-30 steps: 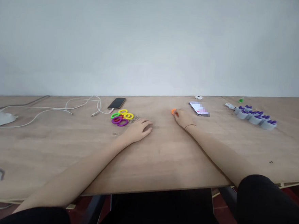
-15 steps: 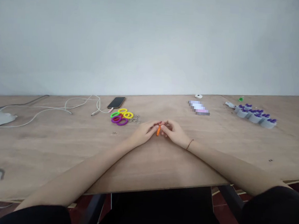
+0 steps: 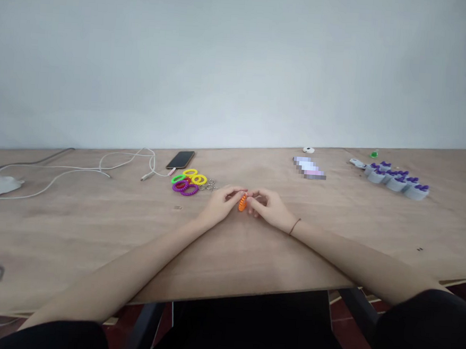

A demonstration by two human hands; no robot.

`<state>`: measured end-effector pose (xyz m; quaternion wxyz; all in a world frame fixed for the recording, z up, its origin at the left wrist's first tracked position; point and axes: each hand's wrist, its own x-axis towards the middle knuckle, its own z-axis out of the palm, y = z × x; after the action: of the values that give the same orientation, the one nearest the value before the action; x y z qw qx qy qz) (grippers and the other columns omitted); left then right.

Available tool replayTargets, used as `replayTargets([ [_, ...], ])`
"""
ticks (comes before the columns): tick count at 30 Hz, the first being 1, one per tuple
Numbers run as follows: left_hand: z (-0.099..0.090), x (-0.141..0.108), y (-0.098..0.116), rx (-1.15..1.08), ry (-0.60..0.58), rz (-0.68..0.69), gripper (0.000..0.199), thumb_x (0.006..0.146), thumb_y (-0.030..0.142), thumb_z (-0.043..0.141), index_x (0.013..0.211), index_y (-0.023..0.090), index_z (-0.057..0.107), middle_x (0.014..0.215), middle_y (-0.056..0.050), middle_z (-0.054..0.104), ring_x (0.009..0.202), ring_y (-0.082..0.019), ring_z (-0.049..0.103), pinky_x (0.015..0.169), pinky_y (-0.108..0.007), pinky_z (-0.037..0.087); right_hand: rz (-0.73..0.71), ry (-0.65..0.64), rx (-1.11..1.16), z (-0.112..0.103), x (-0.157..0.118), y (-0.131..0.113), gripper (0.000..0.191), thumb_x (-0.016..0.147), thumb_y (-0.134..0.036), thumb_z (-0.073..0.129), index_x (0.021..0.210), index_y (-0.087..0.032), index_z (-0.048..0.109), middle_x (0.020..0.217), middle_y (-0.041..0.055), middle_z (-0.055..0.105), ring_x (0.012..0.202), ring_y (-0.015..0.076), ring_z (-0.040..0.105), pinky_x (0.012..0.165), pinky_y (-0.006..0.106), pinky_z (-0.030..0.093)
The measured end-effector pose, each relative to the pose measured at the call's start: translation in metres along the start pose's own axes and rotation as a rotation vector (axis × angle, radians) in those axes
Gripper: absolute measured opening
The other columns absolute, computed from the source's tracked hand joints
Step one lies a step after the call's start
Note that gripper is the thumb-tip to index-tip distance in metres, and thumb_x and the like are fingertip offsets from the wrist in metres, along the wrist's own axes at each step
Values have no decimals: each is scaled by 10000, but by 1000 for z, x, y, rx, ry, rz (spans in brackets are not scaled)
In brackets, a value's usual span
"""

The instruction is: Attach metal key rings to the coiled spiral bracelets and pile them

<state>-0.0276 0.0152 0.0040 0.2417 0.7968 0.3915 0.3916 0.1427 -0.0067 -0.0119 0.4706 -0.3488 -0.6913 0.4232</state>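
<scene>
Between my two hands, above the middle of the table, is an orange spiral coil wristband (image 3: 243,202), its loop seen at a slant. My left hand (image 3: 224,201) pinches it from the left between thumb and fingers. The thumb and fingertips of my right hand (image 3: 269,206) close on its upper right edge. Something small and thin shows at the top of the coil between the fingertips, too small to make out. To the left lie coil wristbands in yellow (image 3: 199,179), green (image 3: 178,179), red and purple (image 3: 189,190), with several metal key rings (image 3: 210,185) beside them.
A dark phone (image 3: 180,159) with a white cable (image 3: 127,165) lies at the back left. Further right are a blurred-out phone (image 3: 309,168), a white round item (image 3: 308,150) and several white pieces with purple tops (image 3: 396,181). The wooden table's front edge (image 3: 248,297) runs near my body.
The orange coil wristband has turned from nearly edge-on to a wider slant and shifted slightly left between my fingers. My hands have drawn slightly apart.
</scene>
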Motion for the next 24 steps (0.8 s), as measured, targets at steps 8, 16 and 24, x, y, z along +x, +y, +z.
replayTargets([
  [8,1,-2,4,-100,-5,-88,294,809,357,494,981,183,657,1015,-36,668,955,-194,600,885,-318,453,-55,69,-195,-2,0,-4,142,786,-269,490,837,-175,583,641,4,620,539,109,564,538,241,472],
  [16,16,-8,11,-447,32,-240,408,714,352,634,1067,149,601,1074,-82,646,997,-218,596,902,-358,469,-287,126,-619,-5,-4,-8,120,793,-249,495,845,-206,594,742,7,628,638,123,538,612,241,413],
  [24,16,-8,15,-404,72,-219,355,724,372,618,1000,149,633,1059,-76,653,1005,-218,592,905,-354,463,-293,172,-712,-3,-4,-11,111,805,-247,461,805,-204,563,656,-9,591,564,113,501,570,228,367],
])
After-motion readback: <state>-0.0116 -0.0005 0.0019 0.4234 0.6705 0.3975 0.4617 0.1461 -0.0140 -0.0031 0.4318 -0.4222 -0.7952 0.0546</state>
